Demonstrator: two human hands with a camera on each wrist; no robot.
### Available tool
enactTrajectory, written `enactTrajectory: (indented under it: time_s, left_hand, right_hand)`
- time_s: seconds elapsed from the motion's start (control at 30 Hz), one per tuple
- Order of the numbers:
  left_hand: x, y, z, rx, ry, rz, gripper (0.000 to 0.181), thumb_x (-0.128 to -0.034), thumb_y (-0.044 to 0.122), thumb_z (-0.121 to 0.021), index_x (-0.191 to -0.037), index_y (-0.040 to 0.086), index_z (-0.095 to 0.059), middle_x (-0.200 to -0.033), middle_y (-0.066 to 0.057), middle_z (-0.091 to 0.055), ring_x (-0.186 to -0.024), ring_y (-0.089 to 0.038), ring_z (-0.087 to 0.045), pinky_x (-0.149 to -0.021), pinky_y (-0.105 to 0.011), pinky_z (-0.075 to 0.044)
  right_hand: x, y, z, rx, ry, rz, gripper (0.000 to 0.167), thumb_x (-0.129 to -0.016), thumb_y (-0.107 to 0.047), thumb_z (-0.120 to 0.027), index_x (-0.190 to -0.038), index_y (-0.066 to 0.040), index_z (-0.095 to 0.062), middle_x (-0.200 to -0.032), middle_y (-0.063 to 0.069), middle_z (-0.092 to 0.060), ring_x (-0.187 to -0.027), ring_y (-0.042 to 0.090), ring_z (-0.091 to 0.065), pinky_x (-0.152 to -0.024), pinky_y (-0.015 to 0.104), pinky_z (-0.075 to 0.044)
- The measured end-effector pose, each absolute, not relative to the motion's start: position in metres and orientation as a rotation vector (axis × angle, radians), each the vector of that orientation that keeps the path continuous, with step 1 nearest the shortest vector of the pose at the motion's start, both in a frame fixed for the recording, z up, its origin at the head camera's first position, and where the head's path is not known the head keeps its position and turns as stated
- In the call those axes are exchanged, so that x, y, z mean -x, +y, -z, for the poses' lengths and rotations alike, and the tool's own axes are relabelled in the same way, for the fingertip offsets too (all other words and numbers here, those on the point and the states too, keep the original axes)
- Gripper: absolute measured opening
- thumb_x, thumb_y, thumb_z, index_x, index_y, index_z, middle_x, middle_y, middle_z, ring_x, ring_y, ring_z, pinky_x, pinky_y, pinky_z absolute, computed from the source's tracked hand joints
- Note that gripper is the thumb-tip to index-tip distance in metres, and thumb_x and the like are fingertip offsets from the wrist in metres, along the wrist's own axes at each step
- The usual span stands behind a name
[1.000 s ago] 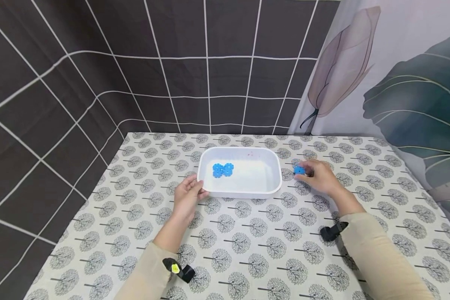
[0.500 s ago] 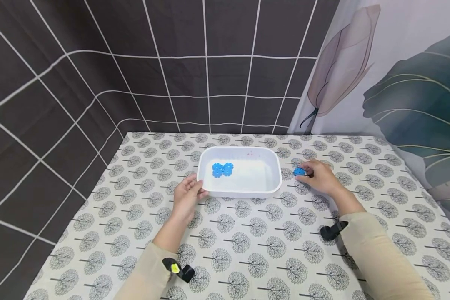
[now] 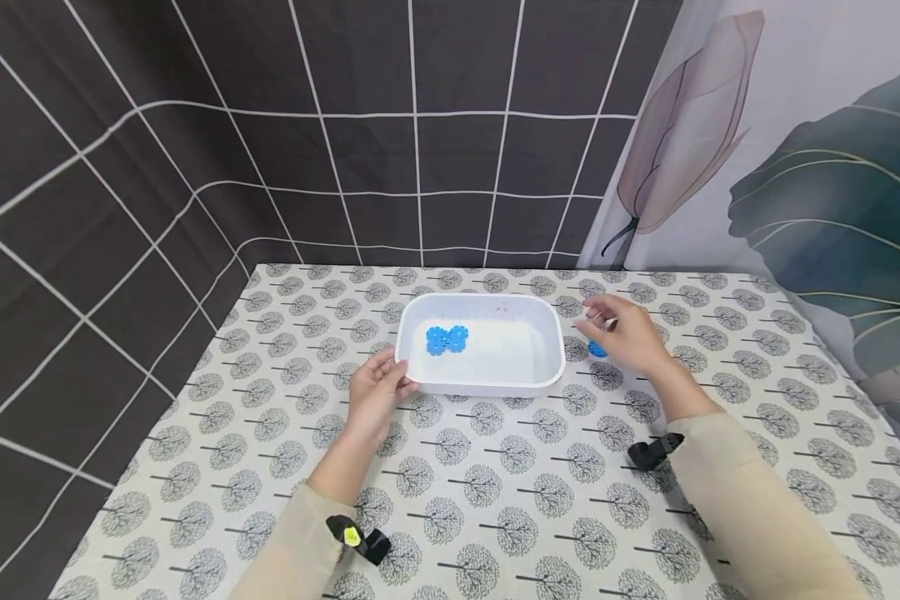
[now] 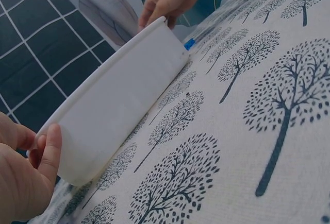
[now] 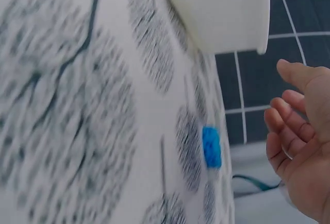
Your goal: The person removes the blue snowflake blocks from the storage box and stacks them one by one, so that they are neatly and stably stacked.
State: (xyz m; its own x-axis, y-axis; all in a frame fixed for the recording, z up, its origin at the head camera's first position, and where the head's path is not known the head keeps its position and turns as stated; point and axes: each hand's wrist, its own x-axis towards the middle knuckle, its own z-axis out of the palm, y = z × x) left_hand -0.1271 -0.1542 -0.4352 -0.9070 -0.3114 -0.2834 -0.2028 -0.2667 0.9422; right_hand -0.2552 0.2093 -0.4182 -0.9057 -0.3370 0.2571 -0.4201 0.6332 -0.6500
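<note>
A white rectangular tray (image 3: 487,389) sits on the patterned cloth in the head view. My left hand (image 3: 371,398) pinches its near left corner, thumb over the rim, as the left wrist view also shows. Inside the tray, toward the left, lie blue flower-shaped plastic pieces (image 3: 447,340) side by side. To the tray's right, a small blue piece (image 3: 597,349) rests on the cloth, partly hidden beneath my right hand (image 3: 628,335). That hand hovers over it with loosely bent fingers and holds nothing; the right wrist view shows a gap between the hand and the blue piece (image 5: 211,147).
A white cloth (image 3: 510,500) with printed grey trees covers the table. Behind it hangs a dark curtain (image 3: 457,150) with white grid lines. A pale curtain with leaf prints (image 3: 832,192) borders the right side.
My right hand has let go of the blue piece, leaving it on the cloth, and has risen and shifted slightly left toward the tray. My left hand keeps its hold on the tray.
</note>
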Motion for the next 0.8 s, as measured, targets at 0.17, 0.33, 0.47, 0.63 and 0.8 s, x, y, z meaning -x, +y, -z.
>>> enactTrajectory:
  time_s: [0.17,0.33,0.47,0.63,0.8]
  left_hand:
    - [0.126,-0.154,0.435,-0.646,-1.861,2.354,0.045,-0.0991,0.001,-0.06,-0.142,-0.005,-0.047,-0.105,-0.015,-0.057,-0.081,-0.016,-0.063,-0.077,-0.021,-0.064]
    - [0.126,-0.155,0.436,-0.643,-1.857,2.356,0.046,-0.0989,0.001,-0.06,-0.143,-0.004,-0.047,-0.103,-0.012,-0.057,-0.081,-0.016,-0.062,-0.078,-0.022,-0.065]
    - [0.126,-0.155,0.437,-0.647,-1.851,2.36,0.046,-0.0988,0.001,-0.06,-0.143,-0.004,-0.047,-0.104,-0.014,-0.057,-0.081,-0.016,-0.063,-0.077,-0.022,-0.065]
    - [0.126,-0.156,0.437,-0.643,-1.845,2.366,0.045,-0.0987,0.001,-0.06,-0.142,-0.004,-0.048,-0.101,-0.011,-0.057,-0.08,-0.015,-0.063,-0.077,-0.021,-0.064]
    - [0.126,-0.155,0.436,-0.637,-1.844,2.364,0.045,-0.0983,0.0,-0.061,-0.141,-0.003,-0.049,-0.102,-0.013,-0.058,-0.08,-0.016,-0.063,-0.077,-0.022,-0.065]
  right_hand:
    - [0.257,0.191,0.411,-0.677,-2.659,-1.245,0.038,-0.094,-0.011,-0.073,-0.124,0.008,-0.062,-0.104,0.018,-0.067,-0.091,0.024,-0.061,-0.074,0.009,-0.052]
    - [0.259,0.175,0.406,-0.678,-2.63,-1.287,0.034,-0.093,-0.01,-0.074,-0.121,0.007,-0.063,-0.102,0.018,-0.069,-0.09,0.023,-0.062,-0.073,0.014,-0.054]
    - [0.261,0.165,0.405,-0.701,-2.626,-1.289,0.033,-0.093,-0.009,-0.074,-0.121,0.007,-0.064,-0.101,0.019,-0.069,-0.09,0.026,-0.064,-0.075,0.017,-0.055]
    - [0.262,0.157,0.405,-0.748,-2.628,-1.289,0.033,-0.093,-0.008,-0.073,-0.12,0.009,-0.064,-0.099,0.019,-0.07,-0.088,0.027,-0.065,-0.074,0.016,-0.055]
    - [0.262,0.15,0.404,-0.769,-2.632,-1.326,0.032,-0.093,-0.007,-0.073,-0.119,0.01,-0.064,-0.099,0.018,-0.07,-0.088,0.026,-0.064,-0.074,0.018,-0.054]
